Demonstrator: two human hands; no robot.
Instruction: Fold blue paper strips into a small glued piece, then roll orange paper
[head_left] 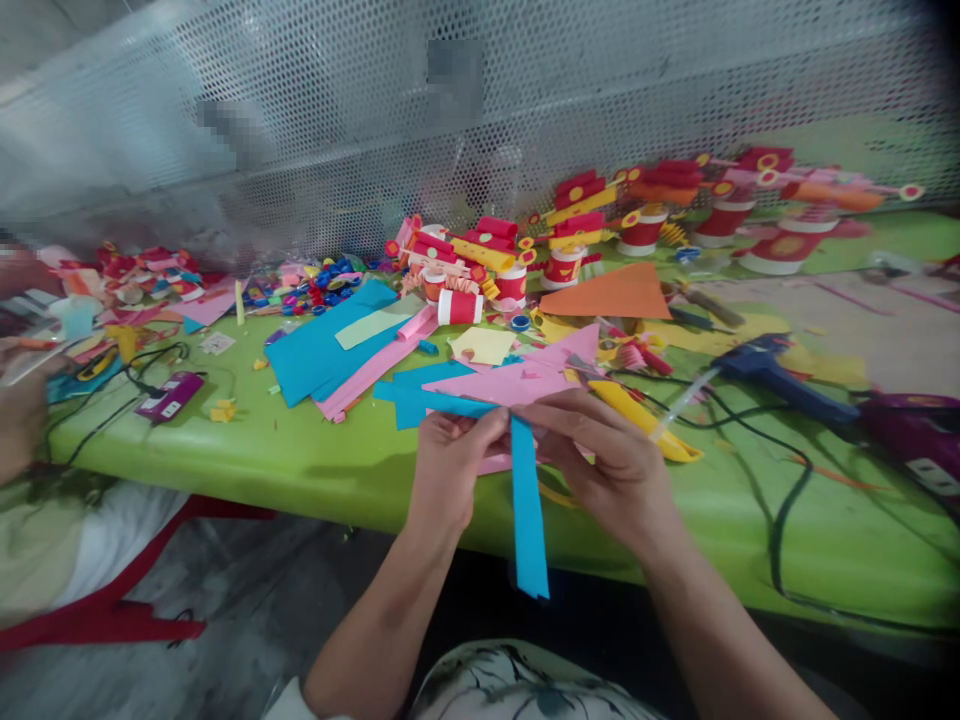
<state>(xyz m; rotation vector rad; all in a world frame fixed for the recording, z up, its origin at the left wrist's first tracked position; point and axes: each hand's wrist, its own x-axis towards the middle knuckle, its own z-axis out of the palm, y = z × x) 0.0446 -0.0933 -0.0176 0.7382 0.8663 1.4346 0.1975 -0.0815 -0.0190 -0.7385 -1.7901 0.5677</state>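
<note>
Perforated screen [517,90] bounds the far side of the worktop [300,470]; its near edge runs across in front of us. Green surface shows left of our hands, toward one socket box. One orange sheet [611,292] beyond. Hands, two: left hand [450,455], fingers pinched on blue paper; right hand [600,450], just beside it, fingers closed on the same meeting point. One glue gun [787,385] to our right. Purple socket boxes [171,397], two, one per side. One cup [460,306] on its side. Blue paper strip [529,510]: two lengths, leftward and downward past the near edge; one folded piece or two, we cannot tell.
</note>
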